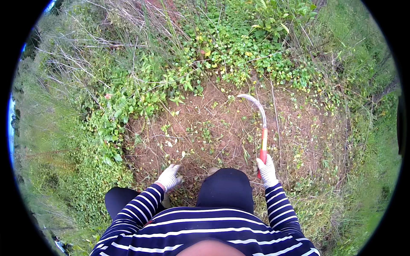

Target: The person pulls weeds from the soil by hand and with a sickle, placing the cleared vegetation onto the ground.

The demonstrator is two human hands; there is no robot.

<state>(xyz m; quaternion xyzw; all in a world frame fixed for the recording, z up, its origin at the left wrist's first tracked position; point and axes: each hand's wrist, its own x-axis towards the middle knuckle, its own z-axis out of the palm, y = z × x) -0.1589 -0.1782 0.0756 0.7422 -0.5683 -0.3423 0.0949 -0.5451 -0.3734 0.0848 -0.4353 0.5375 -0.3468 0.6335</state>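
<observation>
My right hand [267, 171], in a white knit work glove with grey coating on the fingers, grips the red handle of a sickle [263, 140]. A yellow band runs along the handle, and the curved metal blade [256, 104] points away from me with its tip bent to the left. Under it lies bare brown soil [224, 128] strewn with dry stems and cut leaves. My left hand [169, 177], gloved the same way, hangs low over the ground beside my knee. Its fingers are apart, with nothing visible between them.
Low leafy weeds [230, 54] border the soil at the far side and on the left [109, 134]. Dry, thin stalks [128, 41] lean in at the upper left. Taller grass [368, 160] stands to the right. My bent knee [225, 188] is between my hands.
</observation>
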